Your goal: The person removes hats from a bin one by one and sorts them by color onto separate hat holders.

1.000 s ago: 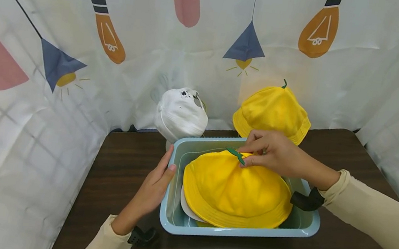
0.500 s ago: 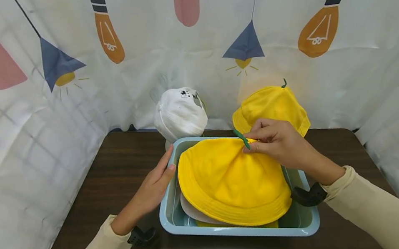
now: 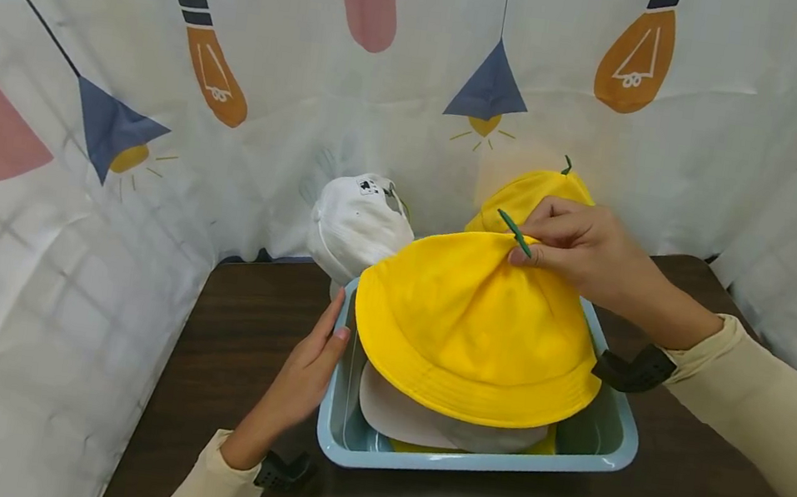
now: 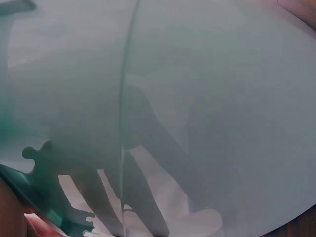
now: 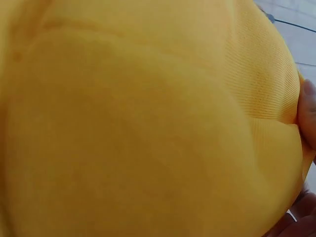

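My right hand (image 3: 583,252) pinches the crown of a yellow bucket hat (image 3: 481,335) just beside its green leaf-like stem (image 3: 515,232). The hat hangs tilted over a light blue plastic basin (image 3: 471,465). In the right wrist view, yellow cloth (image 5: 148,138) fills most of the picture, with fingertips (image 5: 307,111) at its right edge. My left hand (image 3: 307,367) lies along the basin's left side, its fingers straight and touching the wall. The left wrist view is mostly the basin's smooth wall (image 4: 222,98). Inside the basin lies a whitish cap (image 3: 414,418), partly covered by the hat.
A yellow patch (image 3: 545,442) shows under the whitish cap. Behind the basin, a white cap (image 3: 359,227) sits at the back left and another yellow hat (image 3: 518,200) at the back right. A printed curtain (image 3: 418,100) stands behind the dark wooden table (image 3: 254,313).
My right hand has raised the yellow bucket hat up and back, a little to the right, uncovering more of the whitish cap in the basin. The left hand has stayed in place.
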{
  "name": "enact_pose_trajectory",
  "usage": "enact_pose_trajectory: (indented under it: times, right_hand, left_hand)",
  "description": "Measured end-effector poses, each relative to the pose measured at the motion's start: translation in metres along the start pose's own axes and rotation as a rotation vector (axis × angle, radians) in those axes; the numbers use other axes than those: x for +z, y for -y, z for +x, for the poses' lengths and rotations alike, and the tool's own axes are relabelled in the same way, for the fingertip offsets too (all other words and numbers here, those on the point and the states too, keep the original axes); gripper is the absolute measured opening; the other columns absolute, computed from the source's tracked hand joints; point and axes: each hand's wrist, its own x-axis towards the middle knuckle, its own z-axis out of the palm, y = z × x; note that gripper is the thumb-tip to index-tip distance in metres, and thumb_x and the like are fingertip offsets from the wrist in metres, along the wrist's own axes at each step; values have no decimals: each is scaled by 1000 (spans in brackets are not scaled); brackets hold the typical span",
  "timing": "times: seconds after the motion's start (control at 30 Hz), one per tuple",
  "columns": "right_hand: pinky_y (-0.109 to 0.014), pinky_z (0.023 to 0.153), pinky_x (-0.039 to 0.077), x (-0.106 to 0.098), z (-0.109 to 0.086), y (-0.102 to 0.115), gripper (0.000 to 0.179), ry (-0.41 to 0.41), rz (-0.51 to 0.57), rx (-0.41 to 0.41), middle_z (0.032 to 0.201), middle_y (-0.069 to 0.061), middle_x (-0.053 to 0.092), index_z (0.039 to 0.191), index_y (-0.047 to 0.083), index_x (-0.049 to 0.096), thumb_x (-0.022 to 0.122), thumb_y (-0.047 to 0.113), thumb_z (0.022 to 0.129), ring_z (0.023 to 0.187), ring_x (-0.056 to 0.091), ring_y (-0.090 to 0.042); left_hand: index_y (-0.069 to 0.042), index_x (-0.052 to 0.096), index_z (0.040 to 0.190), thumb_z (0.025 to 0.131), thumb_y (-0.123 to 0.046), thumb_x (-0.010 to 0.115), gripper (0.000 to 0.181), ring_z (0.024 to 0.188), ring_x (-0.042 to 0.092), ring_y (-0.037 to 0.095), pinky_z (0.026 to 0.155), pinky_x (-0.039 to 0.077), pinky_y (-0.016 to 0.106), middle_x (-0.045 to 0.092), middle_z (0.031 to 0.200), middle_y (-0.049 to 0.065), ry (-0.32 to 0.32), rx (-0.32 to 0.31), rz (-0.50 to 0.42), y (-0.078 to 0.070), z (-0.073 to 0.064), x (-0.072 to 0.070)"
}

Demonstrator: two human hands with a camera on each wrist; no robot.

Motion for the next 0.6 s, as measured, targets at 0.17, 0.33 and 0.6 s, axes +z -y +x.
enact_pose_trajectory:
  times: [0.17, 0.33, 0.6]
  right_hand:
    - [-20, 59, 52, -13, 4, 11, 16, -66, -35, 4, 89, -5, 58, 106, 1, 80, 72, 7, 93, 79, 53, -20]
    - [-18, 62, 51, -26, 11, 25, 18, -153, -53, 30, 93, -6, 58, 108, 0, 79, 73, 9, 93, 83, 52, -21]
    - [-17, 67, 49, -44, 26, 35, 20, -253, -54, 67, 98, -4, 56, 111, 6, 80, 75, 14, 93, 93, 48, -21]
  left_hand:
    - [-17, 6, 166, 113, -36, 33, 62, 156, 22, 34, 118, 28, 59, 9, 173, 4, -6, -10, 7, 0, 0, 0]
    - [-19, 7, 166, 113, -34, 35, 62, 149, 37, 37, 112, 40, 60, 14, 172, 5, -13, -10, -7, 0, -1, 0]
    - [-12, 8, 166, 113, -27, 35, 61, 153, 30, 39, 115, 30, 56, 12, 173, 9, -13, 42, -11, 2, 0, 1]
